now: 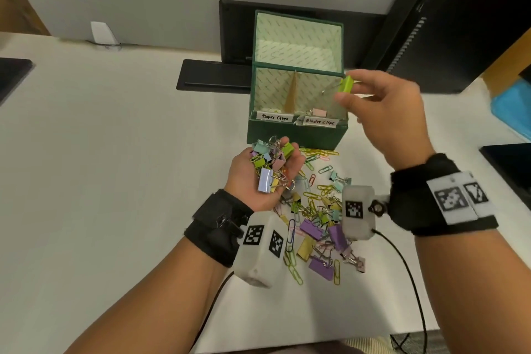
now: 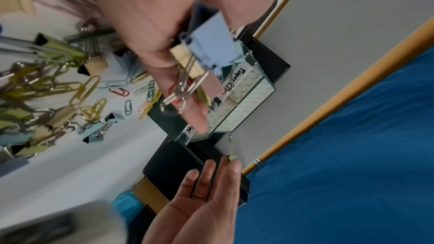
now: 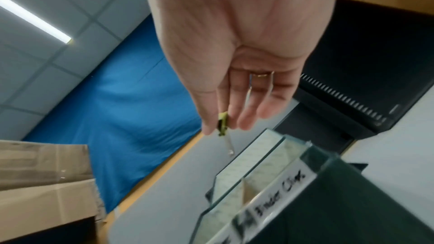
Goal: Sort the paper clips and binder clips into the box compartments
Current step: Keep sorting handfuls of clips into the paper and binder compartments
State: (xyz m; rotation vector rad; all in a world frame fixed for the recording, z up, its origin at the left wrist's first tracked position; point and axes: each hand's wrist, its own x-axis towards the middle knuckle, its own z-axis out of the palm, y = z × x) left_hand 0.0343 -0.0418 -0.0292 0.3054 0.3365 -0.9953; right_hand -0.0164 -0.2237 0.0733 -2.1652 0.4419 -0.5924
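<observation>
A green box (image 1: 296, 135) with its lid up stands on the white table. A cardboard divider splits it into a left compartment labelled Paper Clips and a right one labelled Binder Clips, where a pink binder clip (image 1: 318, 112) lies. My right hand (image 1: 385, 112) pinches a green binder clip (image 1: 345, 84) over the box's right rim; the same green binder clip (image 3: 222, 123) shows between thumb and forefinger in the right wrist view. My left hand (image 1: 264, 172), palm up in front of the box, cups a bunch of binder clips (image 1: 270, 164), with a lilac clip (image 2: 209, 44) on top.
A pile of coloured paper clips and binder clips (image 1: 316, 221) lies on the table between my wrists. A black monitor base (image 1: 212, 75) stands behind the box, and a black computer case (image 1: 459, 23) at the right. A cable (image 1: 413, 282) trails from my right wrist.
</observation>
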